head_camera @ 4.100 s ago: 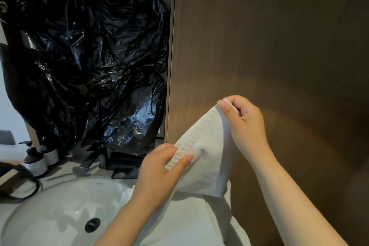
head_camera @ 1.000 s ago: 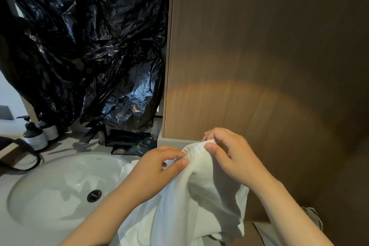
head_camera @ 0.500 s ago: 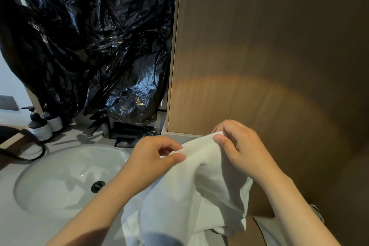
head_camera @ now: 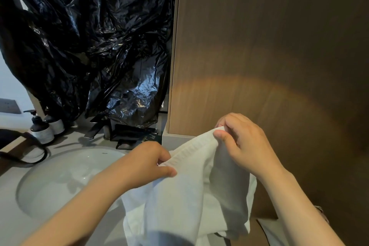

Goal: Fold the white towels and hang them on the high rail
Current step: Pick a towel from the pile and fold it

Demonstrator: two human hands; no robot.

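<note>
You hold the white towel (head_camera: 189, 191) up just right of the sink (head_camera: 60, 177), its ribbed hem taut between your 2 hands. Your left hand (head_camera: 145, 164) pinches the hem; your right hand (head_camera: 243, 144) pinches its higher corner before the wooden panel (head_camera: 269, 46).

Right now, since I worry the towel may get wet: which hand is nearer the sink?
Left. The left hand pinches the towel just beside the sink; the right hand pinches it further right, before the wood panel.
</note>
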